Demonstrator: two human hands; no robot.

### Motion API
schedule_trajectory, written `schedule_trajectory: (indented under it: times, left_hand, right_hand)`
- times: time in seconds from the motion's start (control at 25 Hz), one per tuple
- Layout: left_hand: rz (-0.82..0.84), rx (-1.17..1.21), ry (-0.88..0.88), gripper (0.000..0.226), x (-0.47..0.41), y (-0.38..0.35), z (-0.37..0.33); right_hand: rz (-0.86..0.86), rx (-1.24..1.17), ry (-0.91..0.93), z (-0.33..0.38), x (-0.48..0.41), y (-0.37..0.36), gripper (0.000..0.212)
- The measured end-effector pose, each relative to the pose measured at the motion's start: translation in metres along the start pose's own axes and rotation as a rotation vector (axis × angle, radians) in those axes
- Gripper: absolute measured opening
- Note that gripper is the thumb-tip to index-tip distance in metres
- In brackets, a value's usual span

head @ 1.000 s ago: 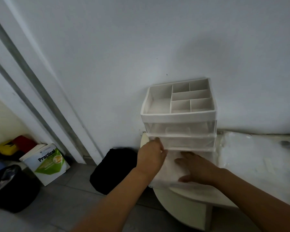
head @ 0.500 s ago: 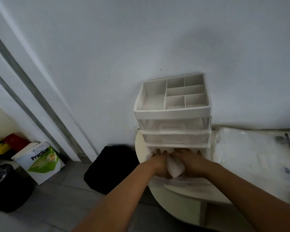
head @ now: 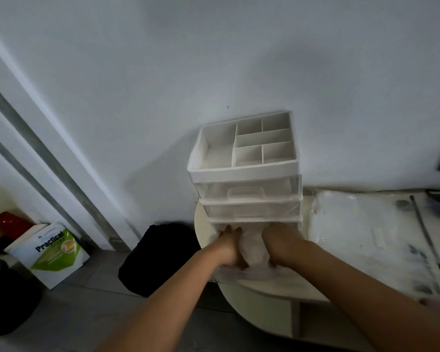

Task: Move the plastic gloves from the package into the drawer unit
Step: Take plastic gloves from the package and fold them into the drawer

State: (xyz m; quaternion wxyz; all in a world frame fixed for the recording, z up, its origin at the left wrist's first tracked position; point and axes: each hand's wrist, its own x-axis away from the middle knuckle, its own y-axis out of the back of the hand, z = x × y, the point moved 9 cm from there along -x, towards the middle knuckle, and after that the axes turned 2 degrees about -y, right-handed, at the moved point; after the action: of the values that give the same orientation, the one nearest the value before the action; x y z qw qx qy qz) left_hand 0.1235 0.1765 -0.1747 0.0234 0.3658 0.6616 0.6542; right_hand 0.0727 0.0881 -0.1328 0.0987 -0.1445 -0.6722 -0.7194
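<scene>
A white drawer unit [head: 244, 171] stands on a round table against the wall, with a divided tray on top and two clear drawers shut. Its bottom drawer [head: 239, 274] is pulled out toward me. A crumpled wad of translucent white plastic gloves [head: 253, 248] sits in that drawer, bulging up between my hands. My left hand [head: 229, 247] presses on its left side with fingers stretched forward. My right hand [head: 281, 243] holds its right side, fingers bent down into the drawer and partly hidden. The clear plastic package [head: 353, 229] lies flat to the right.
The round cream table [head: 262, 292] ends just in front of the open drawer. A black bag [head: 158, 257] sits on the floor to the left, and a white and green box [head: 54, 252] farther left. A thin metal rod [head: 427, 242] lies right of the package.
My hands went from flat on the glove sheet in front of the unit to bunching it into a wad and pushing it down into the open bottom drawer.
</scene>
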Motion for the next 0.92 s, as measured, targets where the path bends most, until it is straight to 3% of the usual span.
schedule_trajectory:
  times: [0.16, 0.32, 0.44, 0.52, 0.6, 0.72, 0.84, 0.92]
  left_hand:
    - [-0.182, 0.279, -0.031, 0.070, 0.015, 0.025, 0.001]
    - [-0.400, 0.279, -0.082, 0.022, 0.037, 0.049, -0.010]
    - [-0.253, 0.469, -0.202, 0.034, 0.050, 0.040, -0.035]
    - [-0.109, 0.443, -0.239, 0.040, 0.053, 0.023, -0.045]
    - [-0.071, 0.421, -0.240, 0.039, 0.053, 0.015, -0.046]
    - [-0.178, 0.491, -0.247, 0.028, 0.054, 0.028, -0.053]
    - [-0.438, 0.452, -0.291, 0.016, 0.062, 0.061, -0.070]
    - [-0.529, 0.418, -0.371, 0.010, 0.066, 0.075, -0.098]
  right_hand:
    - [-0.271, -0.150, 0.188, -0.004, 0.034, 0.050, 0.038]
    - [-0.374, -0.137, 0.169, -0.035, 0.052, 0.061, 0.025]
    - [-0.338, -0.125, 0.093, -0.060, 0.061, 0.053, 0.024]
    - [-0.322, -0.131, 0.025, -0.083, 0.066, 0.049, 0.027]
    - [-0.315, -0.161, -0.050, -0.113, 0.069, 0.044, 0.027]
    - [-0.311, -0.163, -0.296, -0.182, 0.080, 0.030, 0.032]
    - [-0.105, -0.149, -0.521, -0.249, 0.102, -0.003, 0.044]
    - [-0.007, -0.137, -0.573, -0.277, 0.118, -0.027, 0.059]
